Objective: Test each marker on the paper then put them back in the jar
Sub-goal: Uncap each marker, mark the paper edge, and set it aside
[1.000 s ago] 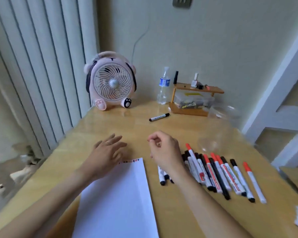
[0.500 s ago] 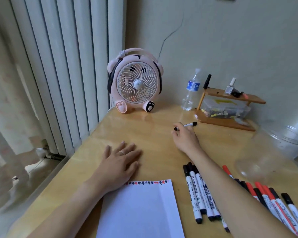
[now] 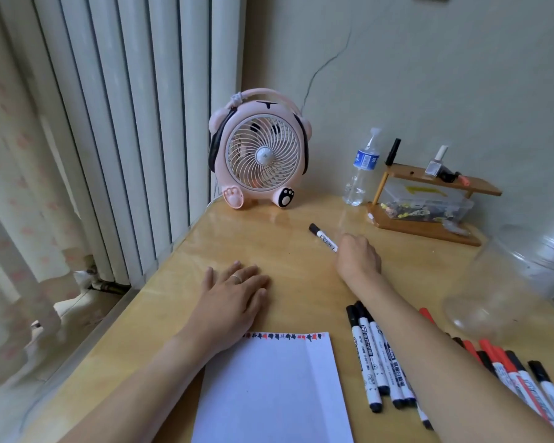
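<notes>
My right hand (image 3: pixel 358 258) reaches across the wooden table (image 3: pixel 295 273) and grips the rear end of a black-capped white marker (image 3: pixel 322 237), whose cap points away to the upper left. My left hand (image 3: pixel 234 297) lies flat on the table, its heel on the top edge of the white paper (image 3: pixel 269 391). A row of small red and black marks runs along that paper's top edge. Several black-capped markers (image 3: pixel 373 356) lie right of the paper, and red and black ones (image 3: pixel 512 369) lie further right. The clear jar (image 3: pixel 518 282) lies on its side at the right.
A pink desk fan (image 3: pixel 259 151) stands at the table's back edge, next to a water bottle (image 3: pixel 362 169). A small wooden shelf (image 3: pixel 429 199) with a clear plastic box and little bottles is at the back right. A white radiator (image 3: pixel 125 123) runs along the left.
My right hand left the marker pile, reached to the far lone marker and took hold of it; the marker has turned. The camera view moved forward and left. My left hand stayed flat.
</notes>
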Motion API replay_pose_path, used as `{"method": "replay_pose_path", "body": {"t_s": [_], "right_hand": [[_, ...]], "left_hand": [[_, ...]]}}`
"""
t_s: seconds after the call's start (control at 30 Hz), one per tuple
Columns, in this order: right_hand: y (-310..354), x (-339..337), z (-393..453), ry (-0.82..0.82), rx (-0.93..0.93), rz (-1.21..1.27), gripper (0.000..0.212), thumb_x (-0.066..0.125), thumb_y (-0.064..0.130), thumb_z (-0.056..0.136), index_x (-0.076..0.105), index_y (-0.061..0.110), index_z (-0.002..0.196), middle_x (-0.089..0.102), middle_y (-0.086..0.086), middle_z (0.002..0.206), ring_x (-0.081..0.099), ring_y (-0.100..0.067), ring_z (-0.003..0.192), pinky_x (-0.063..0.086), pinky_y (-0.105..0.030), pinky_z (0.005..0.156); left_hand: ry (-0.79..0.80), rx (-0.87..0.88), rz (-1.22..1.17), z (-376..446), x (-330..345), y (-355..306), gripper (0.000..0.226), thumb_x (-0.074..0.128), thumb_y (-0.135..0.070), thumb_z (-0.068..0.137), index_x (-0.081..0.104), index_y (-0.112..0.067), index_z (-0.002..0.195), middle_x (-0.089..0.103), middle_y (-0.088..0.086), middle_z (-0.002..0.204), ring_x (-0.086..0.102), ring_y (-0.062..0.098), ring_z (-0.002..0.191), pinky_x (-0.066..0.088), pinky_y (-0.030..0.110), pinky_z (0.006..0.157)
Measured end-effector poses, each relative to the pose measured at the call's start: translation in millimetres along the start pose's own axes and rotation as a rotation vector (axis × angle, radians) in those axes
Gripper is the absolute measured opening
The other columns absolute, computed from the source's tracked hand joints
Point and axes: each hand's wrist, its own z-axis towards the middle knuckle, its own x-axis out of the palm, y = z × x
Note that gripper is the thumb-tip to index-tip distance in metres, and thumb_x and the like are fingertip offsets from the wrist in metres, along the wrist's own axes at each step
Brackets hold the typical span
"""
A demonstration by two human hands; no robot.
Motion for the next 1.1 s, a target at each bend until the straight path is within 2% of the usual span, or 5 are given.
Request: {"method": "replay_pose_path", "body": {"t_s": [0.23, 0.47, 0.73, 0.87, 1.1], "right_hand": [[8.8, -47.1, -93.6, -0.016, -0.067, 0.299, 0.020, 0.068, 0.020, 0.089, 0.055, 0.017, 0.104, 0.061, -0.001, 0.095, 0.060, -0.027, 0.082, 0.044, -0.032, 0.064], [-5.8, -54.4, -161.7, 0.220, -0.042, 0.975, 0.004, 0.071, 0.019, 0.082, 0.068, 0.022, 0.083, 0.066, 0.004, 0.074, 0.053, -0.011, 0.061, 0.044, -0.028, 0.060], [-10.0, -36.5, -175.4, -0.070, -0.691, 0.203, 0.025, 0.044, 0.045, 0.094, 0.059, 0.029, 0.105, 0.060, 0.015, 0.097, 0.053, -0.014, 0.096, 0.042, -0.032, 0.080], [3.7, -33.1, -186.2, -0.195, -0.727, 0.111, 0.021, 0.042, 0.045, 0.096, 0.043, 0.026, 0.086, 0.057, 0.009, 0.070, 0.059, -0.017, 0.061, 0.024, -0.028, 0.056], [-2.0, -47.9, -184.3, 0.002, -0.540, 0.127, 0.040, 0.032, 0.061, 0.105, 0.047, 0.026, 0.091, 0.069, -0.004, 0.090, 0.062, -0.037, 0.088, 0.032, -0.041, 0.065]], "left_hand": [[-0.290, 0.020, -0.210, -1.3, -8.9, 3.4, 0.045, 0.036, -0.046, 0.099, 0.056, -0.028, 0.135, 0.059, -0.010, 0.133, 0.054, 0.017, 0.126, 0.036, 0.045, 0.110], [-0.102, 0.271, -0.116, -12.3, -8.4, 3.5, 0.049, 0.033, -0.055, 0.100, 0.060, -0.029, 0.132, 0.060, -0.012, 0.117, 0.054, 0.014, 0.115, 0.044, 0.033, 0.096], [-0.077, 0.464, -0.126, -27.9, -16.1, -28.0, 0.049, 0.025, -0.053, 0.109, 0.056, -0.021, 0.090, 0.053, -0.009, 0.080, 0.047, 0.013, 0.076, 0.041, 0.031, 0.069], [-0.048, 0.498, -0.233, -34.9, -13.1, -36.6, 0.044, 0.026, -0.052, 0.109, 0.051, -0.023, 0.088, 0.047, -0.014, 0.079, 0.045, 0.010, 0.077, 0.043, 0.032, 0.071], [-0.156, 0.517, -0.218, -26.1, -22.2, -23.1, 0.040, 0.028, -0.052, 0.108, 0.054, -0.026, 0.093, 0.049, -0.016, 0.083, 0.046, 0.007, 0.078, 0.046, 0.035, 0.070]]}}
